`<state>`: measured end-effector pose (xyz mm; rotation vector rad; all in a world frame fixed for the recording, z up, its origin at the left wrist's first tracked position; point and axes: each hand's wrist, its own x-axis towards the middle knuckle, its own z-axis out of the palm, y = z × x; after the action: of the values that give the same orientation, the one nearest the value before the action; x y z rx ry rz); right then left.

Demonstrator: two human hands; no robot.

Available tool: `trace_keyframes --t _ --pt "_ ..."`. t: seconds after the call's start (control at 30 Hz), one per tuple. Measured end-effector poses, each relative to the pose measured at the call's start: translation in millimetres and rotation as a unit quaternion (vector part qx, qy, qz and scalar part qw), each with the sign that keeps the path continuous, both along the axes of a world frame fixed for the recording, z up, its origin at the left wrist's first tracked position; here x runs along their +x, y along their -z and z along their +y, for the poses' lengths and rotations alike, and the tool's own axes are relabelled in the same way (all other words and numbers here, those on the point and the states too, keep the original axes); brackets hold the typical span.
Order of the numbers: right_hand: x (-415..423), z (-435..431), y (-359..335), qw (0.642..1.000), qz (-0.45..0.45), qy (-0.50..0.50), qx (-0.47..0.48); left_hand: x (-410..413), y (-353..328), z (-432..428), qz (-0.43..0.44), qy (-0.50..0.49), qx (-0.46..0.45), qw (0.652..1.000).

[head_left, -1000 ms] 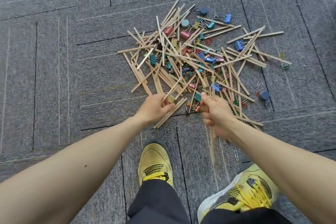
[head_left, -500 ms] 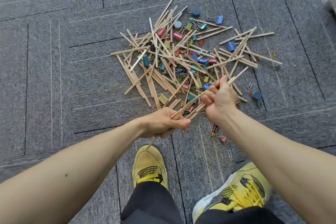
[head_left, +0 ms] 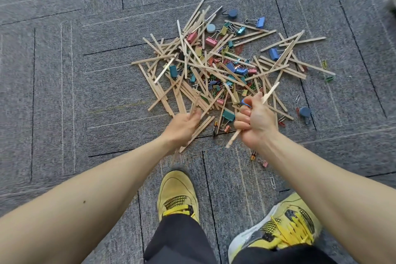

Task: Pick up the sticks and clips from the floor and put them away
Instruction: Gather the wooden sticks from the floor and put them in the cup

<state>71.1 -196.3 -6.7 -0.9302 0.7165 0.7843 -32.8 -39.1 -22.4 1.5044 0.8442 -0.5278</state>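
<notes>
Right hand (head_left: 257,122) fisted round a few sticks (head_left: 270,92), bundling them for carrying; left hand (head_left: 183,127), blurred, apparently grips more at the near edge of the heap (head_left: 214,66) of sticks and clips (head_left: 260,22) on the carpet (head_left: 85,92).

Wooden sticks (head_left: 216,70), coloured clips (head_left: 240,69) heaped, seemingly tangled, on floor.
</notes>
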Motion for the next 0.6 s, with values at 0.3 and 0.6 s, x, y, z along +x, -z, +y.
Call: trace_keyframes --t 0.3,0.6 --pt "-8.2 -14.1 10.4 0.980 -0.043 -0.154 -0.121 -8.1 20.6 -3.4 0.002 0.170 0.321 0.932" --pt "-3.0 -22.9 11.0 0.959 -0.073 -0.209 -0.176 -9.5 26.4 -13.3 0.027 0.201 0.391 0.898"
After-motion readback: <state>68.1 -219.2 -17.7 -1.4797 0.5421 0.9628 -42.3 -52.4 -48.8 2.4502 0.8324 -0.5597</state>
